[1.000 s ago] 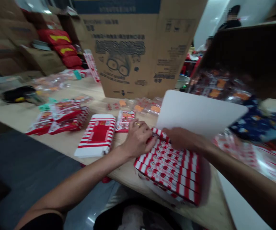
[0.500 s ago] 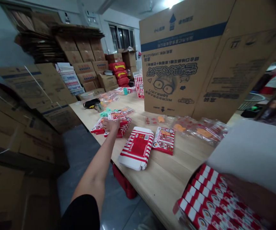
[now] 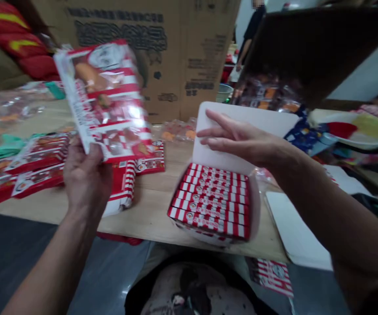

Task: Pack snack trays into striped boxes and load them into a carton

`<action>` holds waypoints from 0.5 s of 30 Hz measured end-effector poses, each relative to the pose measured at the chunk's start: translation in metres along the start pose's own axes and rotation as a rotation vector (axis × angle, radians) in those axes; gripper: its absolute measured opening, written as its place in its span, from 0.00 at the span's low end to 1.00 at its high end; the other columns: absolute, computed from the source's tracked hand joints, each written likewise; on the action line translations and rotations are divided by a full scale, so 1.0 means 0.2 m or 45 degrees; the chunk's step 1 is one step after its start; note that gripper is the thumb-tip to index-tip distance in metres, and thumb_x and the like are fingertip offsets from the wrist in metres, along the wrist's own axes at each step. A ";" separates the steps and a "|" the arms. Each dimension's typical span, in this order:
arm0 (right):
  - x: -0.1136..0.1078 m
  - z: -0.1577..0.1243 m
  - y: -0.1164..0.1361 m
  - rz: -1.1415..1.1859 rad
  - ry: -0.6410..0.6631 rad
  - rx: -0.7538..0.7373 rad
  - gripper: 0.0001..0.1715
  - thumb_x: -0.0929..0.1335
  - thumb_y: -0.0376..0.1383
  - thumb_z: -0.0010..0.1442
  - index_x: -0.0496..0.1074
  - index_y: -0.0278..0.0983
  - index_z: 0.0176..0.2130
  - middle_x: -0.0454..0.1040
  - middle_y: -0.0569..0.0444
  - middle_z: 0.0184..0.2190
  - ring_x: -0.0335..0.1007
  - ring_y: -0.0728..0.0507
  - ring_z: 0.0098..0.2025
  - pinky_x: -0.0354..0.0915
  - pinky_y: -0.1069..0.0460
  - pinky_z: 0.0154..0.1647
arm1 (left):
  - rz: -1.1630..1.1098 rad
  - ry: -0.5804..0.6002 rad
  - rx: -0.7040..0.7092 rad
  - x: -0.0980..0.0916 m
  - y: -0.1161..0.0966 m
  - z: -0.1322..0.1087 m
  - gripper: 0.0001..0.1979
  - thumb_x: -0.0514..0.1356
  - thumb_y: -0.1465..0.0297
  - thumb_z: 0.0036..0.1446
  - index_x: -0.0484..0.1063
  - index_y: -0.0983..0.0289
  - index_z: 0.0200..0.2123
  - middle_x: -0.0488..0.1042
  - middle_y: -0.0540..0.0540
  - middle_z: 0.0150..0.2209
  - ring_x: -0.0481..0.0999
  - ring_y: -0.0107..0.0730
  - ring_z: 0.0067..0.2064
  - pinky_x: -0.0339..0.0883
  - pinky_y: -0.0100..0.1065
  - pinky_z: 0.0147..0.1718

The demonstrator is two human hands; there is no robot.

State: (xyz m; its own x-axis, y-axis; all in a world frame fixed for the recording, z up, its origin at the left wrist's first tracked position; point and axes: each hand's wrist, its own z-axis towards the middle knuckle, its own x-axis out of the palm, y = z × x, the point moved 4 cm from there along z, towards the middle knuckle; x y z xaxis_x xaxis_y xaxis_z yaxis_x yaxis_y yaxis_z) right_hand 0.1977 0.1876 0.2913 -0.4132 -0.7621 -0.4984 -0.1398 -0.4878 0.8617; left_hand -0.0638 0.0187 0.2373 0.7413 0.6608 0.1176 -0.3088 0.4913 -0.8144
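- Head view, looking down over a wooden table [image 3: 162, 210]: my left hand [image 3: 85, 175] is closed round the lower edge of a flat red-and-white printed packet [image 3: 103, 100], holding it up off the table at about 10 o'clock.
- My right hand [image 3: 241, 140] is open and empty at about 2 o'clock, fingers spread, in front of a white carton lid [image 3: 271, 120]. I cannot tell whether the fingertips touch it.
- The white carton [image 3: 205, 236] sits open at about 5 o'clock, near the table's edge, with its lid standing up behind.
- Done, as things lie: rows of red-and-white striped sticks [image 3: 210, 201] fill the carton, with no gap showing among them.
- Left outside the carton: more red-and-white packets [image 3: 34, 162] at 9 o'clock, a striped carton [image 3: 123, 183] at about 7 o'clock just below my raised packet, and a smaller printed packet [image 3: 149, 157] beside it.
- Clear bags of orange sweets [image 3: 177, 131] lie at 12 o'clock, in front of a large cardboard box [image 3: 176, 57]. A dark box of wrapped sweets [image 3: 264, 94] tilts at 1 o'clock.
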 end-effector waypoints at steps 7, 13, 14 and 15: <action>-0.17 -0.10 0.13 0.288 -0.525 -0.276 0.29 0.73 0.50 0.54 0.69 0.46 0.53 0.75 0.55 0.58 0.71 0.35 0.59 0.73 0.39 0.55 | -0.040 0.531 -0.021 0.63 -0.02 -0.06 0.22 0.61 0.51 0.61 0.68 0.56 0.54 0.76 0.56 0.44 0.79 0.41 0.46 0.75 0.45 0.47; -0.38 -0.32 -0.01 -0.014 -0.688 -0.278 0.28 0.74 0.44 0.46 0.71 0.51 0.48 0.76 0.62 0.55 0.72 0.35 0.59 0.70 0.37 0.61 | 0.890 1.654 -0.175 1.07 0.28 -0.03 0.20 0.53 0.56 0.62 0.75 0.65 0.32 0.75 0.56 0.30 0.75 0.41 0.38 0.68 0.39 0.43; -0.38 -0.32 -0.03 -0.032 -0.698 -0.270 0.27 0.74 0.44 0.46 0.72 0.52 0.48 0.76 0.62 0.55 0.72 0.35 0.59 0.69 0.37 0.63 | 1.008 1.763 -0.171 1.15 0.33 -0.04 0.20 0.53 0.56 0.62 0.75 0.66 0.31 0.75 0.57 0.29 0.75 0.42 0.39 0.66 0.39 0.43; -0.37 -0.33 -0.05 -0.050 -0.705 -0.259 0.26 0.73 0.44 0.46 0.73 0.52 0.47 0.77 0.62 0.54 0.72 0.34 0.59 0.69 0.37 0.63 | 1.067 1.835 -0.192 1.22 0.37 -0.06 0.20 0.53 0.56 0.61 0.76 0.66 0.31 0.76 0.58 0.30 0.74 0.42 0.40 0.65 0.38 0.44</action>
State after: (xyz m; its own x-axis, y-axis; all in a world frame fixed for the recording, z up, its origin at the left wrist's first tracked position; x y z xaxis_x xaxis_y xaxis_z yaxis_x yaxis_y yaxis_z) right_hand 0.2891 0.2214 0.3143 -0.8271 -0.4327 -0.3586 -0.0120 -0.6244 0.7810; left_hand 0.1015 0.2091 0.1986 0.3429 -0.3733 -0.8620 -0.8833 0.1843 -0.4311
